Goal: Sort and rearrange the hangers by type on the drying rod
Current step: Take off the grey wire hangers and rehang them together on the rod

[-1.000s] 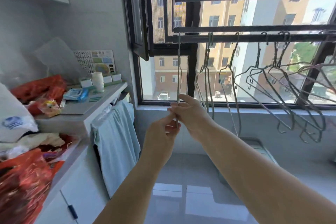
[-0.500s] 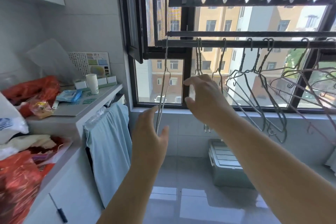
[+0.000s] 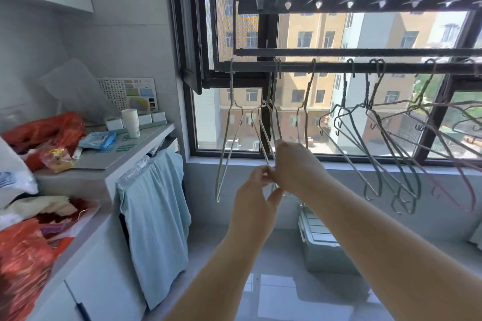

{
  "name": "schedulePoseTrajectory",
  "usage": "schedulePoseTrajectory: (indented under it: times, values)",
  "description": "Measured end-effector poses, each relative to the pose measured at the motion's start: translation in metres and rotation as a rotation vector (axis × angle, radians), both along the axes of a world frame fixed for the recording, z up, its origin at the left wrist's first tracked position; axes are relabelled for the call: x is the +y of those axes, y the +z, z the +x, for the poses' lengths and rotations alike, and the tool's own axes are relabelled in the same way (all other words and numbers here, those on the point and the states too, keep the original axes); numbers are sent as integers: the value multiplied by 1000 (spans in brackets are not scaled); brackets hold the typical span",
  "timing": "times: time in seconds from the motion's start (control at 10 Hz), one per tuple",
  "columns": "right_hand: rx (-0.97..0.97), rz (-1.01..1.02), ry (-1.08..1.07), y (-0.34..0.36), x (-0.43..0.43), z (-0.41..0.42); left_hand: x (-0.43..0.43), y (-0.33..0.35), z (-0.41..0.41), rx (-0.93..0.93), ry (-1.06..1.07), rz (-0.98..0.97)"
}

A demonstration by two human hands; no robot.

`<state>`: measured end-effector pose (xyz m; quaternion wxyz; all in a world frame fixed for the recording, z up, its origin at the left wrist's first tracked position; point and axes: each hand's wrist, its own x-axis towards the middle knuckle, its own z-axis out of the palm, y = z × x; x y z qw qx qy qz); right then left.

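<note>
Reaching forward at chest height, both bare arms stretch toward a window, and the hands meet just under the drying rod (image 3: 339,67). The left hand (image 3: 254,190) comes up from below, palm turned inward, its thumb and fingers pinched together on the lower end of the paired wire hangers (image 3: 264,135). The right hand (image 3: 297,167) comes in from the right with its back to the camera, fingers curled over the same wires. The two hands touch. The pair hangs by its hooks from the rod, near the rod's left end.

A single wire hanger (image 3: 229,138) hangs alone to the left of the pair, close beside it. To the right, more wire hangers (image 3: 378,138) hang from the same rod, tilted and overlapping.

The right hand's fingertips are hidden behind its own knuckles, and the bottom of the held pair is covered by both hands. The hangers at the far right tangle together and run off the edge, so their number cannot be told. A grey storage box (image 3: 320,245) on the floor sits partly behind the right forearm.
</note>
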<state>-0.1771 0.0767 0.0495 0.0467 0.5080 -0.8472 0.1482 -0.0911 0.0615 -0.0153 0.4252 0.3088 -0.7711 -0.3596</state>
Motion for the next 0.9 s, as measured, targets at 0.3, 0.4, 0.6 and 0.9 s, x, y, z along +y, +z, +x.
schedulePoseTrajectory:
  times: [0.3,0.4,0.6,0.9]
  values:
    - [-261,-273,108,2,-12,-5,-14,3,-4,170,123,-76]
    - [-311,-347,130,10,-21,-5,-20,15,-5,218,144,-116]
    - [-638,-529,147,37,-39,-5,-34,35,-14,270,72,-56]
    - [-1099,-582,132,-31,-15,13,-42,-29,2,159,-184,99]
